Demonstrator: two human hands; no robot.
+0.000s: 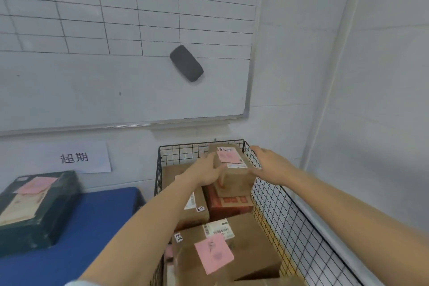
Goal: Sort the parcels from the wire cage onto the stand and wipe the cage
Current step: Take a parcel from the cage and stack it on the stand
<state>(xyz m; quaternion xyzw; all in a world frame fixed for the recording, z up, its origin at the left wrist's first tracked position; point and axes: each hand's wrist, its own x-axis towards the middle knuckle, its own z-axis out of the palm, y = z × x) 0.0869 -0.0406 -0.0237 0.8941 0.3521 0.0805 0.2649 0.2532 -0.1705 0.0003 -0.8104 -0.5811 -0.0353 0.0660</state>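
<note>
Left grip [209, 174], right grip [267, 165] flanking top parcel [233, 170] in wire cage [278, 204], both spread open, pressing, not clamping. Risk: parcel slipping between flat palms, tumbling onto red box [228, 204].

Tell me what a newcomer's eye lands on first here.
The black wire cage, lower right, is crammed with brown cardboard parcels; the left hand and right hand flank the topmost taped box bearing a pink note. On the whiteboard above sits a dark grey oblong eraser. At left, a dark green wrapped parcel lies on the blue stand.
</note>
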